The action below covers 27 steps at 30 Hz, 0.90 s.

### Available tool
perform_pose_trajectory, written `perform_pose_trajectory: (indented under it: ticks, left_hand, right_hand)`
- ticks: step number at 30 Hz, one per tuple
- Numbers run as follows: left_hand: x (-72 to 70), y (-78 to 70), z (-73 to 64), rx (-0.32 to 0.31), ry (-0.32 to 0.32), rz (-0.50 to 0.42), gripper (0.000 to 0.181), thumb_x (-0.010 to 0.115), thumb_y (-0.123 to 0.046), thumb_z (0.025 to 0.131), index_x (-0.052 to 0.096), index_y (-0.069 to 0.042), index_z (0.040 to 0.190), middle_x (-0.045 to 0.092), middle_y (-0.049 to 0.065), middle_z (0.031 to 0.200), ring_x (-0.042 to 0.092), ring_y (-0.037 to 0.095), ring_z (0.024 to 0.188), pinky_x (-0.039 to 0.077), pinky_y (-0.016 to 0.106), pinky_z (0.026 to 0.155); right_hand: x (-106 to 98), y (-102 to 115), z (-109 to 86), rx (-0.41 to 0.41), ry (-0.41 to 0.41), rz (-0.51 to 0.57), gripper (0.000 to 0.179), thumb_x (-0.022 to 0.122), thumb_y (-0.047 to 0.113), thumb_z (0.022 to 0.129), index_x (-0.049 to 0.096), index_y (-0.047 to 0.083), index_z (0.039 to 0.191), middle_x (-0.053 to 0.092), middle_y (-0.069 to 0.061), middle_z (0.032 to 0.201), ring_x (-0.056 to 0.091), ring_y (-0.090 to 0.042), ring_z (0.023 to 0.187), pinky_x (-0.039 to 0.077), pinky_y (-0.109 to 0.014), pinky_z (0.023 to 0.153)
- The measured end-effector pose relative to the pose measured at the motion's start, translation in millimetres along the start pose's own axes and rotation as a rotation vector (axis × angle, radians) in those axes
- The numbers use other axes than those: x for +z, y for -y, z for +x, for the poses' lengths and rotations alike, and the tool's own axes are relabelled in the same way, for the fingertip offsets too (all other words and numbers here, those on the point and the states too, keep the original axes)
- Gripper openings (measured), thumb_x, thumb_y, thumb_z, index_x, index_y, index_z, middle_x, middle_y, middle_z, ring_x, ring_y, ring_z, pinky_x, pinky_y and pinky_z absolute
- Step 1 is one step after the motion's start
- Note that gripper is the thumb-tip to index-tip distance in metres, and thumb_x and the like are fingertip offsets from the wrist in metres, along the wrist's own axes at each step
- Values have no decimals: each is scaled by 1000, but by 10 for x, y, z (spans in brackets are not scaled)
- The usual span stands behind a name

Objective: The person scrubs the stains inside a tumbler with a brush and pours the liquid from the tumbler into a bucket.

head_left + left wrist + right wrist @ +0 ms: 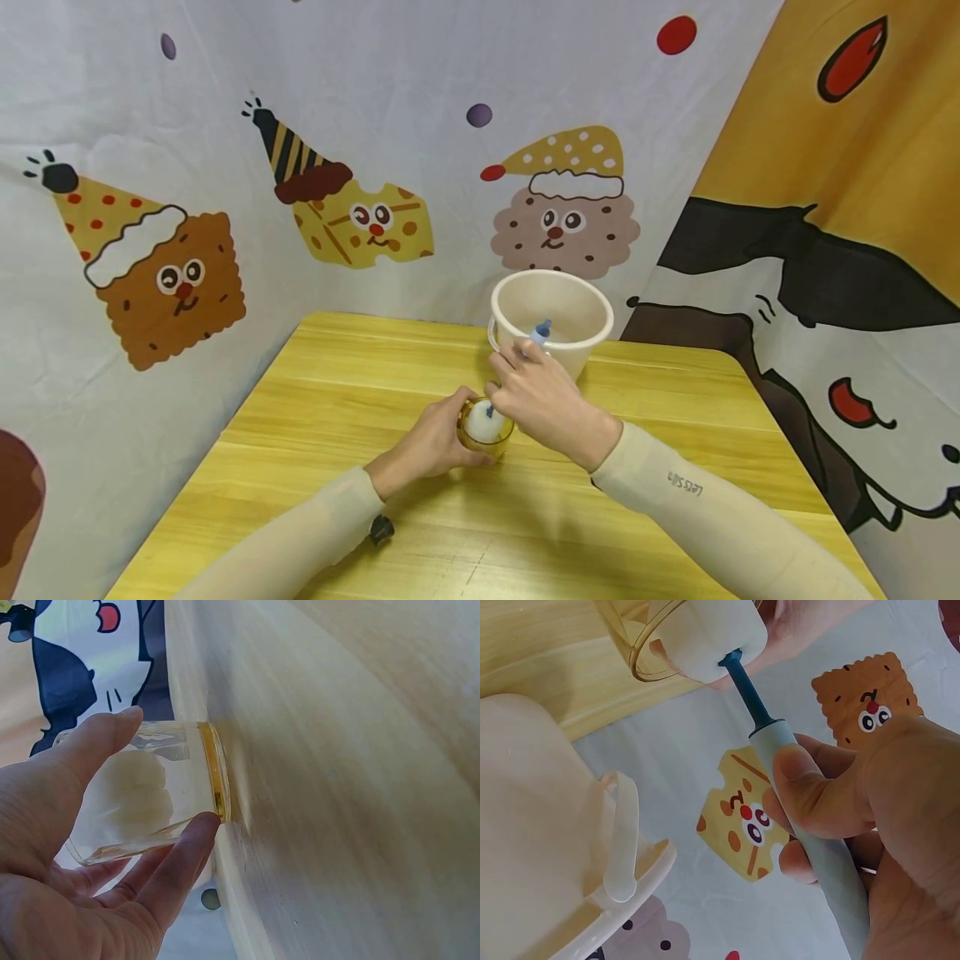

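Amber-tinted glass [184,787] in curled left fingers [182,861], sponge brush [771,738] inside, right fingers [796,862] gripping its handle [829,874] above

Mid-frame, a smooth, glassy cup [492,447] is gleaming; lower centre, a wood-grained tabletop [585,542] is shining; upper left, matt cloth [97,83] is wrinkling.

Viewed from head, forward and down over the bench [330,375]; from left wrist, close and side-on to the glass [190,784]; from right wrist, close along the brush [829,862], sharing the bucket [540,825] with head
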State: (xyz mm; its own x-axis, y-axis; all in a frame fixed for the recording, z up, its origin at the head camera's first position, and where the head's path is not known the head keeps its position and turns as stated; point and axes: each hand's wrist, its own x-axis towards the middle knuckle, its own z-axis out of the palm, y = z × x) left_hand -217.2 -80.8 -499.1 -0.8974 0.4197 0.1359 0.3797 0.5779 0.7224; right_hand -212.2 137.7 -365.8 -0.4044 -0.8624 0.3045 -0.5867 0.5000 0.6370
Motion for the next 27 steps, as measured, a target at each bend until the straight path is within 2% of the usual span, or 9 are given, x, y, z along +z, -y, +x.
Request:
perform_pose_trajectory:
  ticks: [8, 16, 27]
  left_hand:
    - [4, 4, 1, 10, -6, 4, 85, 111, -32, 81, 59, -11, 145, 79, 11, 135, 77, 25, 118, 68, 48, 98]
    - [3, -2, 2, 1, -2, 16, 86, 111, -34, 81, 59, -12, 145, 80, 10, 133, 76, 23, 114, 68, 45, 95]
    - [1, -3, -2, 16, -2, 26, 85, 111, -34, 82, 59, -12, 145, 80, 10, 131, 76, 22, 113, 67, 41, 93]
  right_hand:
    - [48, -6, -17, 28, -20, -24, 24, 105, 19, 79, 84, 25, 90, 77, -2, 105, 68, -26, 105, 49, -42, 106]
    - [46, -11, -30, 47, 8, -19, 26, 105, 19, 81, 86, 25, 98, 80, -3, 109, 68, -26, 107, 51, -41, 106]
    - [41, -13, -32, 41, 30, -22, 20, 104, 24, 85, 86, 25, 95, 80, -1, 106, 66, -24, 105, 51, -41, 107]
